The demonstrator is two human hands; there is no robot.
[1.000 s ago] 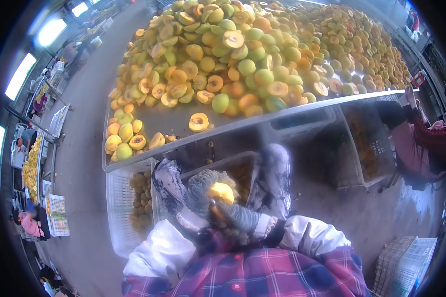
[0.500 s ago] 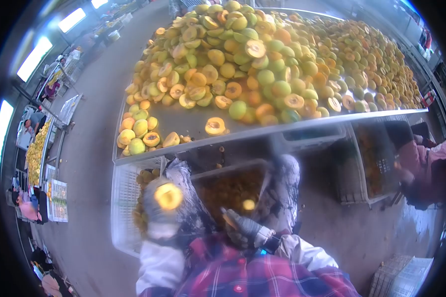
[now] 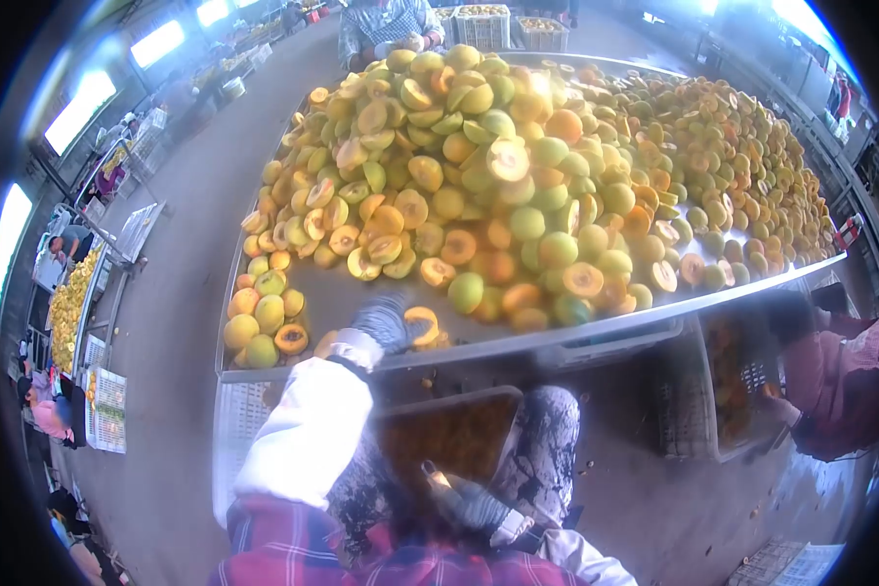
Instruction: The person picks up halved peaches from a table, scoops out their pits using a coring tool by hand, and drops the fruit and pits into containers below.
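My left hand (image 3: 385, 323), in a dark grey glove, reaches over the near edge of the metal table (image 3: 518, 344). Its fingers are closed on a halved peach (image 3: 422, 327), whose cut face is turned to the right. Low between my knees, my gloved right hand (image 3: 471, 503) is curled around something slim with a dark tip (image 3: 428, 468); I cannot tell what it is. Below that hand's far side, a crate of fruit pieces (image 3: 449, 435) stands in shadow. Whole-looking and halved peaches (image 3: 267, 314) lie left of my left hand.
A large heap of halved peaches (image 3: 498, 186) covers much of the table. A white crate (image 3: 239, 430) stands under its left corner. Another person (image 3: 840, 391) sits at the right beside a crate (image 3: 708, 391); one more person (image 3: 391, 29) is across the table.
My left hand has gone from beside my left knee, where it held a peach half, up to the table and another half. The right hand stays low. The view has tilted up.
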